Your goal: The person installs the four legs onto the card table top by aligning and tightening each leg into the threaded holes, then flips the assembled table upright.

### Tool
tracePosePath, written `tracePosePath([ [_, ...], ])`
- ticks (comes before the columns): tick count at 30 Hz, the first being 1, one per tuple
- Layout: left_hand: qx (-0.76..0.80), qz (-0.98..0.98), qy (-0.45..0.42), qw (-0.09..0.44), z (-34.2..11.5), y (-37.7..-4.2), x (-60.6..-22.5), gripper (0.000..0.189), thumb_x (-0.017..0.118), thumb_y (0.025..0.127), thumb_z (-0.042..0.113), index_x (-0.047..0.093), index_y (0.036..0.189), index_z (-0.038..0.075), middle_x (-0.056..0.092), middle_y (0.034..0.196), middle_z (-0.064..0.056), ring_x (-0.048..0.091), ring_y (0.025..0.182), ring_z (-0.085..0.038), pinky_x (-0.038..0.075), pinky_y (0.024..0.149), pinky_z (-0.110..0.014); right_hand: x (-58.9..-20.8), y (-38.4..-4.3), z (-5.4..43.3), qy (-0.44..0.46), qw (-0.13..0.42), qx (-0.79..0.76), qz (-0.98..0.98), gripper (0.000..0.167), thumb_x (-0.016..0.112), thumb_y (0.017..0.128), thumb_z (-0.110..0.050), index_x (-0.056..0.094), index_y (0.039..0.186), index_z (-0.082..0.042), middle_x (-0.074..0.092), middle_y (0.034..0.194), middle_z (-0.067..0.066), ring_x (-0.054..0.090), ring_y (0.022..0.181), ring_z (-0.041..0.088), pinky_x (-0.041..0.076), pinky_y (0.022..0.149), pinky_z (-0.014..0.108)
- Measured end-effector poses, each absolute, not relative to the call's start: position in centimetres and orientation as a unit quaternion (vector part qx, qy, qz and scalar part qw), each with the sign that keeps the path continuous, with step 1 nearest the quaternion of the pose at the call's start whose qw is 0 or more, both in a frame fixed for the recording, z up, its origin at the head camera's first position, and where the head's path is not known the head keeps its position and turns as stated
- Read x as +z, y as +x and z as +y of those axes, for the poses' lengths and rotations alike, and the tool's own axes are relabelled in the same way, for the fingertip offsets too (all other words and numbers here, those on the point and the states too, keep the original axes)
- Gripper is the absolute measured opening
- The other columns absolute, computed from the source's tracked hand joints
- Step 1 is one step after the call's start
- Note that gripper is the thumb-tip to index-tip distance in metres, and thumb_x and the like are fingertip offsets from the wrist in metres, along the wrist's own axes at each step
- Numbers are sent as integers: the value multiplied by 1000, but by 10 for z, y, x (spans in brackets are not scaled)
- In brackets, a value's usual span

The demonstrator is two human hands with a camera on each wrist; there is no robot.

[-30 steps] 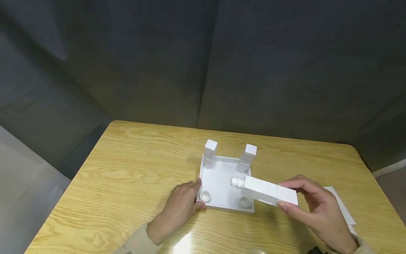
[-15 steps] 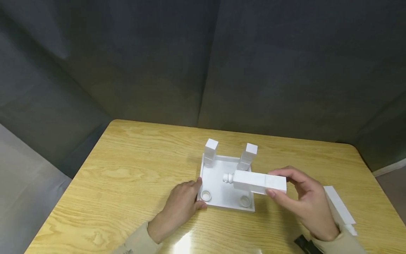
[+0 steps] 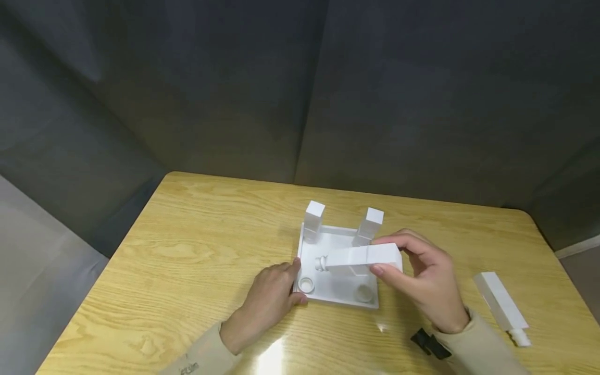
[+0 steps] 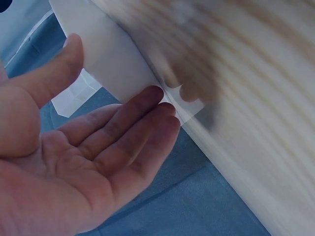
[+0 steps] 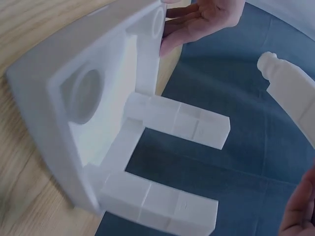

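Observation:
A white square toy tabletop (image 3: pixel 332 292) with a raised rim lies underside up. White legs stand in its two far corners, left (image 3: pixel 313 221) and right (image 3: pixel 369 226). Round sockets show at the near left (image 3: pixel 306 285) and near right (image 3: pixel 364 293). My left hand (image 3: pixel 272 291) touches the near-left corner, fingers extended along the side and thumb at the front edge; in the left wrist view its fingertips (image 4: pixel 156 93) meet the rim. My right hand (image 3: pixel 424 276) pinches the square end of another white leg (image 3: pixel 358 256), held tilted over the tabletop, ridged peg (image 5: pixel 267 66) pointing left.
On the wooden table (image 3: pixel 197 250), a further white leg (image 3: pixel 501 302) lies at the right, its peg toward the front. A black strap piece (image 3: pixel 430 344) hangs by the right cuff. Dark fabric (image 3: pixel 300 94) stands behind the table's far edge.
My right hand has carried the leg left and away from me, its square end now raised. The leg lying at the right has come fully into view. My left hand stays at the corner.

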State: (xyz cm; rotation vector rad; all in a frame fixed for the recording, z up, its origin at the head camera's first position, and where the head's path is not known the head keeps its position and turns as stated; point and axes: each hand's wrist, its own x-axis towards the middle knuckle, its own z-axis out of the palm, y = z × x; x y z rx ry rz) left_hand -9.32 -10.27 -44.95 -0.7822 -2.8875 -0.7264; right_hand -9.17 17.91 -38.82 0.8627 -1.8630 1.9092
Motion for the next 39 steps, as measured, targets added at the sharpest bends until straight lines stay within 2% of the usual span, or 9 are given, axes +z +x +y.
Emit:
tracePosePath([
  [3,-235,-938,-253,33,-102,-94,-450,79,96,78,24,63,136,-19,76,117,-28,76,104,-39,61,95,-52,-388,-97,173,309,172,660,-663,37,78,79,29,73,113,15,74,109,21,67,99,22,58,90,26],
  [7,-233,-937,-257,35,-102,-94,-450,80,96,78,24,62,136,-19,76,116,-28,76,103,-39,61,94,-52,-387,-100,165,319,180,607,-705,39,84,78,22,78,112,4,75,105,16,68,100,21,56,94,26],
  [9,-235,-936,-260,36,-102,-95,-450,79,96,79,24,62,136,-19,76,116,-28,76,103,-38,62,94,-52,-386,-102,162,332,193,562,-733,35,89,81,10,80,112,-3,75,103,10,68,100,20,55,95,26],
  [12,-238,-935,-260,36,-101,-96,-449,78,96,79,23,62,136,-19,76,114,-27,77,100,-37,62,93,-52,-386,-104,158,353,210,499,-763,26,93,91,-20,82,112,-11,75,101,0,67,99,18,52,93,25],
  [14,-237,-936,-259,36,-101,-96,-448,78,97,79,23,63,136,-19,77,112,-25,77,99,-36,62,92,-51,-385,-105,154,369,221,472,-770,30,87,96,-38,82,111,-13,74,99,-4,65,97,17,50,89,24],
  [16,-234,-937,-257,37,-101,-97,-448,79,97,78,23,63,136,-18,77,112,-24,76,98,-35,61,91,-51,-384,-105,149,379,223,458,-772,35,81,100,-47,82,110,-13,73,98,-7,62,95,16,49,85,23],
  [22,-225,-939,-257,33,-102,-96,-448,77,97,78,23,64,135,-18,77,111,-24,77,98,-35,62,91,-50,-380,-106,137,394,219,426,-784,39,76,101,-51,81,109,-13,70,95,-10,58,90,14,47,78,24],
  [32,-220,-940,-260,28,-102,-94,-449,79,96,79,23,62,136,-20,78,108,-22,77,97,-32,63,91,-47,-375,-112,127,417,193,392,-797,40,72,103,-53,80,109,-14,69,97,-13,63,96,13,50,85,25],
  [39,-227,-938,-263,29,-103,-95,-448,80,96,78,22,62,136,-20,78,109,-22,77,95,-31,63,90,-47,-374,-115,123,431,208,383,-790,28,81,101,-41,79,110,-15,70,98,-10,63,94,15,48,83,23],
])
